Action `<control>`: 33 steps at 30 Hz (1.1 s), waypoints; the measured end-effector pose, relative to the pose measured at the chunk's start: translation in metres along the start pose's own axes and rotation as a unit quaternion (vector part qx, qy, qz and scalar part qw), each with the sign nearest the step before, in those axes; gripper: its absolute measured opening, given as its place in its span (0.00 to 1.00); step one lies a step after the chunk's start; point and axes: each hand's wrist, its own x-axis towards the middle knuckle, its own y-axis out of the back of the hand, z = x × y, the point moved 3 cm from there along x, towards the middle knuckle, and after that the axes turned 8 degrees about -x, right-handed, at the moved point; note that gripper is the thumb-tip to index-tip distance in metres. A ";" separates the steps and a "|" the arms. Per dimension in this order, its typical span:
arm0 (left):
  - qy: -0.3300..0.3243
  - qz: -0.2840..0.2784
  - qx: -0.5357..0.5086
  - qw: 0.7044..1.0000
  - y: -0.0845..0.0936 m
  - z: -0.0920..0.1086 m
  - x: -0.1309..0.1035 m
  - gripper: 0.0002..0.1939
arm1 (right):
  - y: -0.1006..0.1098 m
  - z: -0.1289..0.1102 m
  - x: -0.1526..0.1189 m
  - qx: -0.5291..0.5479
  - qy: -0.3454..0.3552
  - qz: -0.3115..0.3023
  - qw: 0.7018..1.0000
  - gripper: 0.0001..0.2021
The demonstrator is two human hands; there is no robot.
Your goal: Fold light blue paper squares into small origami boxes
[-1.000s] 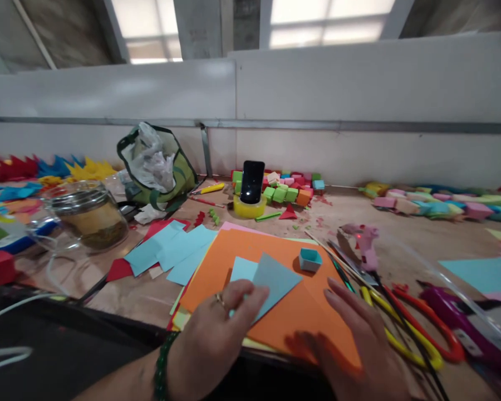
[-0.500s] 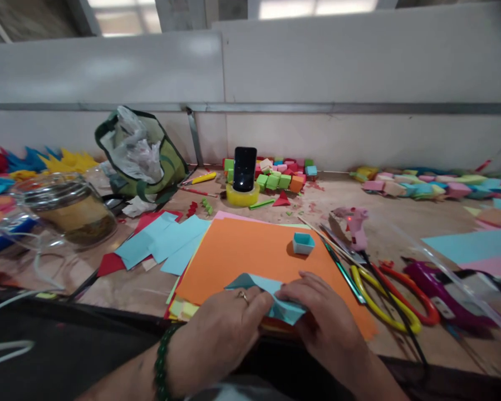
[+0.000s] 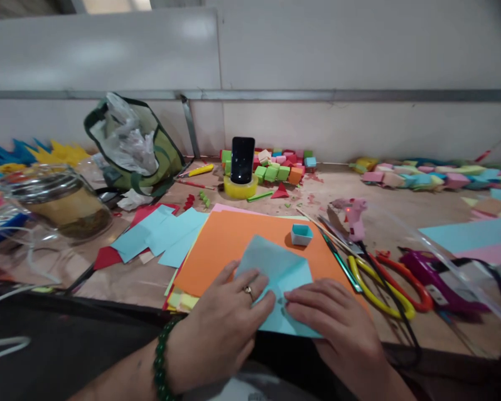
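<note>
A light blue paper sheet (image 3: 275,273) lies on an orange sheet (image 3: 234,239) at the table's near edge, with one corner folded toward its middle. My left hand (image 3: 225,323), wearing a ring and a green bead bracelet, presses the sheet's left part with its fingers spread. My right hand (image 3: 338,328) presses the folded corner flat, fingertips meeting the left hand's near the sheet's middle. A small blue paper box (image 3: 301,234) sits on the orange sheet just beyond.
Scissors with yellow (image 3: 379,295) and orange (image 3: 409,284) handles, a pink glue gun (image 3: 350,214) and a purple tool (image 3: 434,275) lie to the right. A phone (image 3: 242,160) stands in a tape roll before folded paper cubes. A jar (image 3: 62,206) and green bag (image 3: 137,145) stand at left.
The blue sheet was lifted and turned between both hands, and now lies flat and opened out on the orange sheet. Both hands now press it down. The view has tilted downward.
</note>
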 end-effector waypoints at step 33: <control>0.251 0.035 -0.226 0.941 -0.007 -0.048 -0.013 0.12 | -0.010 0.012 -0.012 -0.002 -0.211 -0.222 0.952 0.14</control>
